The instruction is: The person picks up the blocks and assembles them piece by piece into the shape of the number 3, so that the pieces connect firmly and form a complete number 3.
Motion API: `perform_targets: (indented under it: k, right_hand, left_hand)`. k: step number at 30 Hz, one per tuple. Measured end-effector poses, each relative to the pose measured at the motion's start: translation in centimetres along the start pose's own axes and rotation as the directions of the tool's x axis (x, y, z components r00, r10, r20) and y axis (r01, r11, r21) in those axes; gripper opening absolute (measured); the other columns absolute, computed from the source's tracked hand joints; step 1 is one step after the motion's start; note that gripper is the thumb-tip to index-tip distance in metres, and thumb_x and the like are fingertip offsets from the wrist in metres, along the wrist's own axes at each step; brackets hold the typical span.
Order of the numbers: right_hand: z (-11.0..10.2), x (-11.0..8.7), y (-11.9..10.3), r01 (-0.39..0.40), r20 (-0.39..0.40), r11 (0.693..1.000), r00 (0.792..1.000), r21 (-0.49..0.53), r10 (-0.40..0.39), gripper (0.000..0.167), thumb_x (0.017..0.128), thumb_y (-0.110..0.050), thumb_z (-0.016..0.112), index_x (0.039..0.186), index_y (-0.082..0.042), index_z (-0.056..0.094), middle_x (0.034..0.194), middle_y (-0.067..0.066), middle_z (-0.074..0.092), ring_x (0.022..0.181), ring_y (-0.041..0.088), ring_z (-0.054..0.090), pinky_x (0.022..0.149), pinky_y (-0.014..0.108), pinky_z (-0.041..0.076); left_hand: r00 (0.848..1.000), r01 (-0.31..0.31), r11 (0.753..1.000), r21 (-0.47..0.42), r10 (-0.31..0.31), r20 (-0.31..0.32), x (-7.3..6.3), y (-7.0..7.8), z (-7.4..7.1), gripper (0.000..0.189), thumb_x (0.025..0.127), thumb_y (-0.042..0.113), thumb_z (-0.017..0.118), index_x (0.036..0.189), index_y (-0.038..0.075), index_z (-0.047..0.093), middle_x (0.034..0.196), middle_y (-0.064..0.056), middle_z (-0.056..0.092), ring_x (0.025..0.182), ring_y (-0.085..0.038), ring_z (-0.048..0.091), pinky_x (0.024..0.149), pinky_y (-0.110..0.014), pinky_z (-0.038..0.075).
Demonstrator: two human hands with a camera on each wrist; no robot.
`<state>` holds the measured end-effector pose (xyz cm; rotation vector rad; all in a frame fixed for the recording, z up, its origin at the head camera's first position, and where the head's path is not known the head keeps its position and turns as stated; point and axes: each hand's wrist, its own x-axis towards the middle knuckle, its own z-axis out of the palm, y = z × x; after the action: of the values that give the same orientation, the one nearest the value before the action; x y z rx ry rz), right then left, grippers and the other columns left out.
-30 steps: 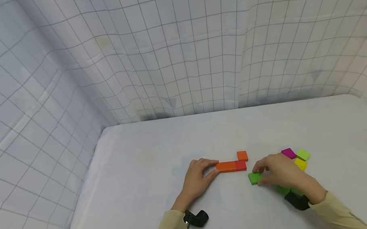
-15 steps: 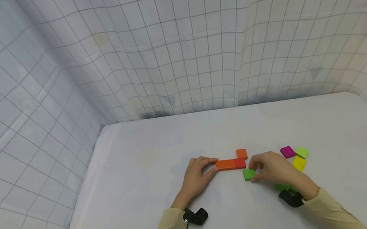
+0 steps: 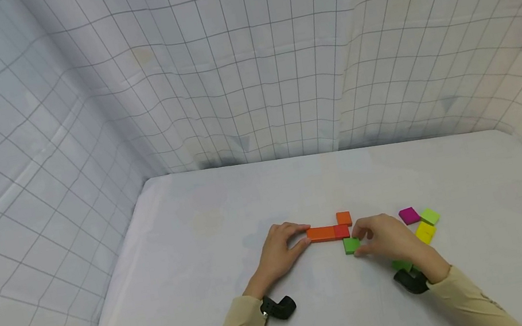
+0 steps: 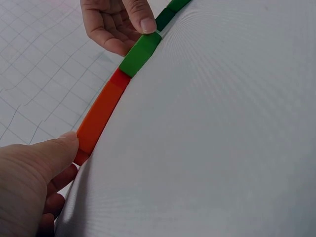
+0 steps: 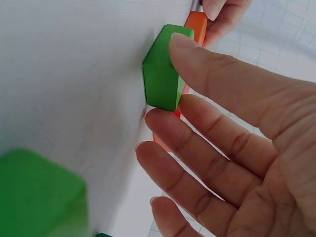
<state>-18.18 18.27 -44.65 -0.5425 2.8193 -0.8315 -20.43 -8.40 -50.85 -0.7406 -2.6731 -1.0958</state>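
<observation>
Currently the right hand (image 3: 384, 237) pinches a green block (image 3: 351, 246) between thumb (image 5: 217, 74) and fingers (image 5: 222, 126), the left hand (image 3: 278, 250) an orange block (image 3: 321, 234).

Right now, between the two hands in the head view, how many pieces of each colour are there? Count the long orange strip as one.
Orange: 2, the long strip at the left hand and the orange square
Red: 1, the red square
Green: 1, the green piece at the right hand
Total: 4
</observation>
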Motion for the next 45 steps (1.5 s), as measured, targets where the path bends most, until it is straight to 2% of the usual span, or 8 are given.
perform_targets:
  k: [16,22,35,45]
  right_hand:
    - [0.3,0.03,0.19,0.028,-0.017,1.0,0.999,0.011,-0.028,0.031,0.071,-0.021,0.085,0.095,-0.015,0.067,0.082,-0.007,0.062,0.077,0.013,0.054,0.068,0.03,0.046]
    - [0.28,0.11,0.1,0.015,-0.015,1.0,1.0,0.02,-0.015,0.032,0.071,-0.02,0.085,0.096,-0.014,0.067,0.083,-0.006,0.062,0.078,0.013,0.054,0.068,0.031,0.047]
    - [0.3,0.21,-0.02,-0.02,-0.007,1.0,1.0,0.003,0.02,0.03,0.071,-0.021,0.085,0.094,-0.016,0.067,0.084,-0.007,0.062,0.079,0.014,0.054,0.069,0.03,0.046]
    - [0.32,0.09,-0.06,-0.006,-0.011,1.0,1.0,-0.003,0.006,0.029,0.071,-0.022,0.084,0.092,-0.016,0.066,0.082,-0.007,0.061,0.078,0.015,0.054,0.067,0.03,0.046]
  left_hand:
    - [1.0,-0.003,1.0,-0.006,0.003,-0.004,-0.02,0.1,-0.08,0.03,0.09,0.031,0.067,0.117,0.019,0.069,0.111,0.008,0.064,0.095,-0.013,0.048,0.083,-0.031,0.04]
    - [1.0,0.001,1.0,-0.005,-0.001,-0.003,-0.01,0.13,-0.1,0.03,0.09,0.032,0.067,0.117,0.019,0.069,0.111,0.008,0.064,0.095,-0.013,0.048,0.083,-0.031,0.04]
    - [1.0,0.011,1.0,-0.009,-0.011,-0.004,0.01,0.15,-0.06,0.03,0.089,0.032,0.067,0.116,0.019,0.069,0.11,0.008,0.064,0.092,-0.012,0.048,0.081,-0.031,0.04]
    - [1.0,0.015,1.0,-0.013,-0.015,0.001,-0.03,0.41,-0.19,0.029,0.089,0.031,0.067,0.116,0.019,0.069,0.11,0.007,0.064,0.093,-0.013,0.048,0.081,-0.031,0.04]
